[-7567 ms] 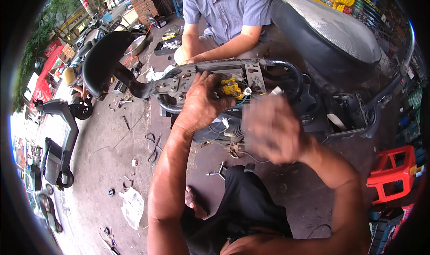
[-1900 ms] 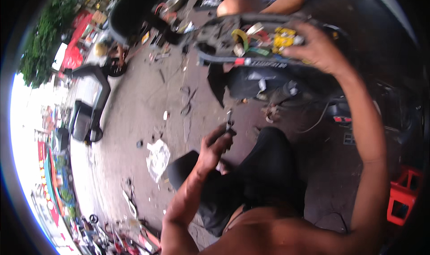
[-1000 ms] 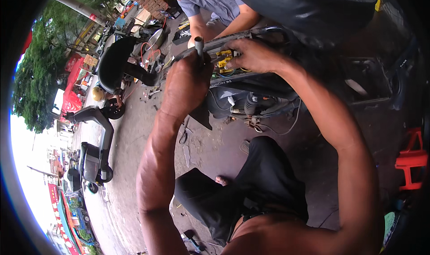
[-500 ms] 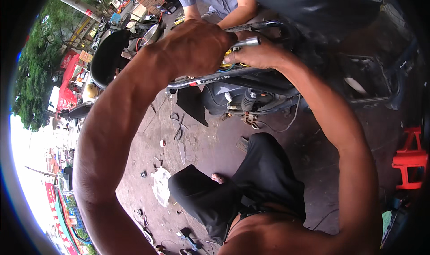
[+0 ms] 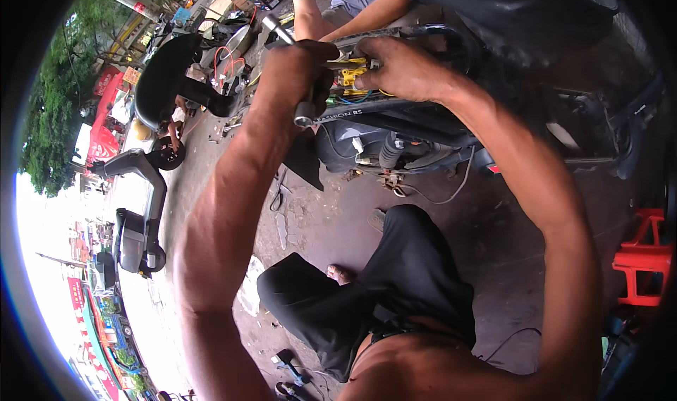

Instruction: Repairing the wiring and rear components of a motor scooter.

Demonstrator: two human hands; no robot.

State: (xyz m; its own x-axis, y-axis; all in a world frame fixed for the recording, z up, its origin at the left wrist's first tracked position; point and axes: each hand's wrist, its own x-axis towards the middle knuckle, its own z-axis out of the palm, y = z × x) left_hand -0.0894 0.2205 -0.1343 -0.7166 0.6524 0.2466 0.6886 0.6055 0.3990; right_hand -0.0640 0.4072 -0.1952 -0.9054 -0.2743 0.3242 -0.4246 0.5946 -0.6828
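Socket wrench [image 5: 278, 29], grey metal, in the person's left hand [image 5: 295, 73]. Fingers closed round its middle; one arm juts out up and to the left, one socket end shows below the fist. A grey rod, apparently a third arm, points right from the fist toward the yellow block [image 5: 348, 75]. Contact between rod and block: cannot tell.

Position of block: between the two hands, right of the left fingers, directly left of the right hand [image 5: 403, 70]. It sits within the scooter frame [image 5: 384, 106], on the far side of the near rail. Long axis of block: not readable, part covered. Rod runs roughly crosswise, left to right, in line with the right fingertips.

Right hand nearer, touching. Fingers narrow: thumb and forefinger hold the block's right end from near and far sides; firmness not visible. Coloured wires [image 5: 356, 99] lie just on the near side of the block. Co-worker's forearms [image 5: 374, 22] rest beyond the frame, apart from both hands.
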